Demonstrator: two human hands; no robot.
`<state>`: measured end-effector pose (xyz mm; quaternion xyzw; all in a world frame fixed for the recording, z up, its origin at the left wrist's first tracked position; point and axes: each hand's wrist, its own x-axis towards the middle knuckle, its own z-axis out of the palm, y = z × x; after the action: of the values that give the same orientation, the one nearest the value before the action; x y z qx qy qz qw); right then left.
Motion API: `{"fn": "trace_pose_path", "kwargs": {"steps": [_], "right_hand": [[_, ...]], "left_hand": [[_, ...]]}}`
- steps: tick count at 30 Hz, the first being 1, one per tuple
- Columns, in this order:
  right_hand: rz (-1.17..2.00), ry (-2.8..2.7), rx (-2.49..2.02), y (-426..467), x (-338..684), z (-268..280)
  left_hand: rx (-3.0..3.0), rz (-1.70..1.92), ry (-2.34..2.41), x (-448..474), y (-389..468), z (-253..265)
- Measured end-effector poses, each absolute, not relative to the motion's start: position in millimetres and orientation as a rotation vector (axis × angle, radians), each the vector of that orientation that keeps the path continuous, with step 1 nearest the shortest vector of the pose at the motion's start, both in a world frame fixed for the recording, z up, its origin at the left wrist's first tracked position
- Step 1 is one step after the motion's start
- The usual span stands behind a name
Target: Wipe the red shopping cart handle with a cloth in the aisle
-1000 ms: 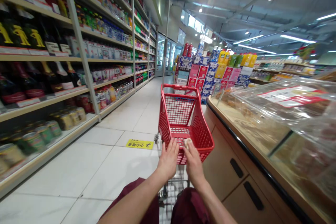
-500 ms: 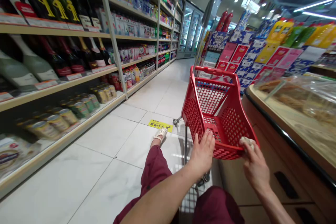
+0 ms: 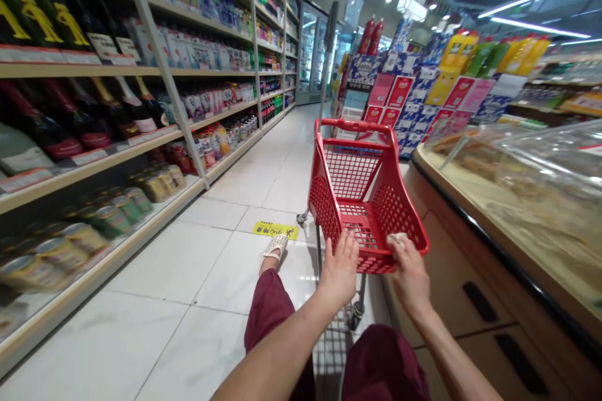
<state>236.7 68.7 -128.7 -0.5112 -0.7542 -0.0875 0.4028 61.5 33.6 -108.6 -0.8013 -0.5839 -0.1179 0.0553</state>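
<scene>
A red plastic shopping cart (image 3: 324, 213) with perforated walls stands right in front of me. On the left part of its near rim rests my left hand (image 3: 342, 266), fingers stretched out and holding nothing. My right hand (image 3: 410, 272) pinches a crumpled white cloth or tissue (image 3: 397, 239) against the near rim, close to the right corner. Most of the cloth is hidden by the fingers. Nothing shows inside the cart's basket.
Shelves of bottles and cans (image 3: 219, 72) line the left side. A wooden counter with clear covers (image 3: 470, 200) runs close on the right. Stacked boxes (image 3: 404, 100) stand beyond the cart. A yellow floor sticker (image 3: 275, 230) lies by my foot.
The view has swung to the right, so the cart and shelves appear farther left. My right hand with the cloth has slid slightly inward along the rim. The left hand stays on the rim.
</scene>
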Motion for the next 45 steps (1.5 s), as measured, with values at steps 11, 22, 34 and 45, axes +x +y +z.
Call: {"fn": "trace_pose_path", "kwargs": {"steps": [11,22,34,45], "right_hand": [[-0.171,-1.849,-1.315,75,230,-129],[-0.147,-1.769,-1.37,74,234,-130],[-0.168,-1.861,-1.337,78,236,-126],[-0.152,-1.88,-1.331,79,239,-128]], "left_hand": [[-2.449,-0.122,-1.852,55,31,-88],[-2.334,-0.031,-1.778,49,32,-93],[-2.315,0.054,-1.756,46,36,-93],[-2.339,0.076,-1.789,53,31,-85]]}}
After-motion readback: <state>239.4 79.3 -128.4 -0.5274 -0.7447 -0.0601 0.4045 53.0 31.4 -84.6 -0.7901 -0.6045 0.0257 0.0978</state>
